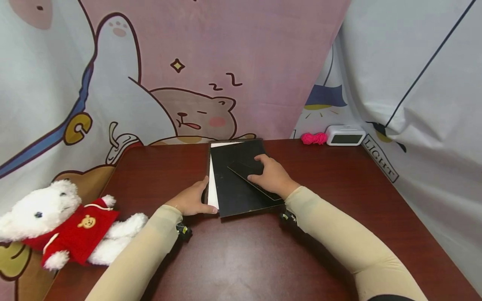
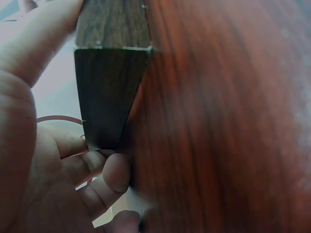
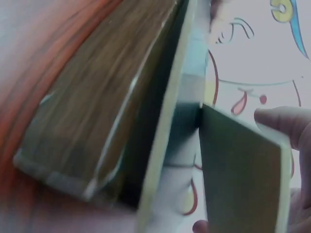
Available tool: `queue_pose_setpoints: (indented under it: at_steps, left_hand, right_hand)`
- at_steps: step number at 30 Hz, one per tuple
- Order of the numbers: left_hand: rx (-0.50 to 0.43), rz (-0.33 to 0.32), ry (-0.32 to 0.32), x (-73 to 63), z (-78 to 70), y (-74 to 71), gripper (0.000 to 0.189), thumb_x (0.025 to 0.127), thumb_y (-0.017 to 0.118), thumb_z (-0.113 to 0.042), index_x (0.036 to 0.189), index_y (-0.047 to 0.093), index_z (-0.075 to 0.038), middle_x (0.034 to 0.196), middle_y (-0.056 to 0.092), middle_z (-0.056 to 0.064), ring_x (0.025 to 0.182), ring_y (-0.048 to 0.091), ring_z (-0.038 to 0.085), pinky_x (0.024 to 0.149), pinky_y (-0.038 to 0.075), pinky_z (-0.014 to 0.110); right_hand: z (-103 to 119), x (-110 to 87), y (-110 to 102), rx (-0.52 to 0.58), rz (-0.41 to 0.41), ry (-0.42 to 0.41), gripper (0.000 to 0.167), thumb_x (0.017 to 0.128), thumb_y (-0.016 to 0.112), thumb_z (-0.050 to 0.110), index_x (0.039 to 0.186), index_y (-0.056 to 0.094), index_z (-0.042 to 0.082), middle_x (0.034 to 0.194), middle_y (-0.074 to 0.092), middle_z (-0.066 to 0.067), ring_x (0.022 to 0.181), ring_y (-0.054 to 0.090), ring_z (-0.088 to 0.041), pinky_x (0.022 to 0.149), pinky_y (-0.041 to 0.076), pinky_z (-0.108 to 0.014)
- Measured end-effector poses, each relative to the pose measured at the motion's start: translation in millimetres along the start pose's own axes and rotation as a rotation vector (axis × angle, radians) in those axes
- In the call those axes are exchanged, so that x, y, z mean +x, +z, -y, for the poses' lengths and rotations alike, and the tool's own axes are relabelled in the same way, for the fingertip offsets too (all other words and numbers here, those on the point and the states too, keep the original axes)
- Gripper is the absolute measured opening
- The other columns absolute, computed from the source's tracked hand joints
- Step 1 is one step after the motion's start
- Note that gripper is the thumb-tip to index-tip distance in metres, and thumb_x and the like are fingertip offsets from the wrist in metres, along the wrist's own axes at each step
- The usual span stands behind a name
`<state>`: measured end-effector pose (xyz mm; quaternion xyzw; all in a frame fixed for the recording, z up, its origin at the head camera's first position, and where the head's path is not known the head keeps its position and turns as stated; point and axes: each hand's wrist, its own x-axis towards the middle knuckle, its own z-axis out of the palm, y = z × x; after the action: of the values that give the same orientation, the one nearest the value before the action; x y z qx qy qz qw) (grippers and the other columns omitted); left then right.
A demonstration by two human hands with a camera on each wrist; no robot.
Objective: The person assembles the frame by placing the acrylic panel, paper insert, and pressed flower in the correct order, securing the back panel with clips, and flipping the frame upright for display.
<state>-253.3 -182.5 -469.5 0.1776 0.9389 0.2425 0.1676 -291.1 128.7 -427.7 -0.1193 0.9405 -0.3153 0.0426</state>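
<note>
A picture frame (image 2: 112, 26) with a dark wood-grain moulding lies back-up on the table. Its black backing board (image 1: 235, 200) sits askew in it, turned so that a white sheet (image 1: 212, 190) shows along the left and top edges. My left hand (image 1: 190, 198) grips the frame's near left corner, thumb at the front, fingers along the left side. With thumb and fingers, my right hand (image 1: 274, 175) holds the black stand leg (image 3: 243, 170), which is tilted up from the board. In the right wrist view the board's near edge stands slightly above the moulding (image 3: 87, 97).
A white plush bear (image 1: 83, 225) in a red top lies at the table's left edge. At the back right, pink yarn (image 1: 314, 138) sits beside a white digital clock (image 1: 345, 136). Printed curtains (image 1: 248, 50) hang behind the reddish-brown table (image 1: 241, 263).
</note>
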Motion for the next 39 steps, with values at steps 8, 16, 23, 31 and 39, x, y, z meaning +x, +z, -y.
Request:
queue_pose_setpoints:
  at_steps: [8,16,23,31,39]
  left_hand:
    - [0.006,-0.010,-0.010,-3.9,-0.4,-4.0,0.131,0.082,0.085,-0.059,0.168,0.007,0.002,0.170,0.025,0.029,0.156,0.033,0.043,0.124,0.033,0.056]
    - [0.001,-0.009,-0.009,-5.1,-0.8,-5.0,0.132,0.082,0.085,-0.060,0.168,0.007,0.003,0.169,0.025,0.030,0.155,0.033,0.044,0.124,0.032,0.056]
    - [-0.007,0.000,-0.012,-4.3,-1.5,-3.0,0.132,0.082,0.085,-0.060,0.168,0.006,0.002,0.170,0.024,0.029,0.156,0.031,0.042,0.125,0.031,0.055]
    - [-0.007,-0.002,-0.004,-1.7,-1.3,-1.4,0.132,0.082,0.085,-0.059,0.168,0.005,0.002,0.170,0.024,0.029,0.156,0.031,0.042,0.125,0.031,0.055]
    - [-0.001,-0.014,0.000,-0.1,-3.0,0.8,0.125,0.083,0.086,-0.045,0.168,0.008,0.003,0.170,0.025,0.028,0.155,0.034,0.042,0.124,0.033,0.054]
  right_hand:
    - [-37.7,-9.9,-15.2,0.063,0.022,0.109,0.092,0.093,0.077,0.042,0.163,0.032,0.003,0.156,0.048,-0.027,0.141,0.050,-0.043,0.118,0.041,-0.059]
    - [-55.3,-14.6,-16.5,0.201,0.136,0.204,0.097,0.093,0.076,0.044,0.162,0.029,-0.004,0.158,0.044,-0.030,0.142,0.049,-0.043,0.114,0.045,-0.058]
    - [-55.7,-16.0,-15.5,0.282,0.149,0.210,0.089,0.094,0.077,0.038,0.163,0.033,0.003,0.164,0.038,-0.025,0.150,0.039,-0.043,0.119,0.038,-0.059]
    - [-47.6,-18.5,-18.1,0.394,0.110,0.211,0.084,0.098,0.073,0.032,0.165,0.031,0.006,0.170,0.032,-0.019,0.152,0.035,-0.038,0.124,0.031,-0.058]
    - [-37.4,-23.3,-19.1,0.688,0.049,0.278,0.071,0.099,0.068,0.016,0.164,0.038,0.011,0.148,0.055,-0.023,0.086,0.072,-0.014,0.076,0.060,-0.026]
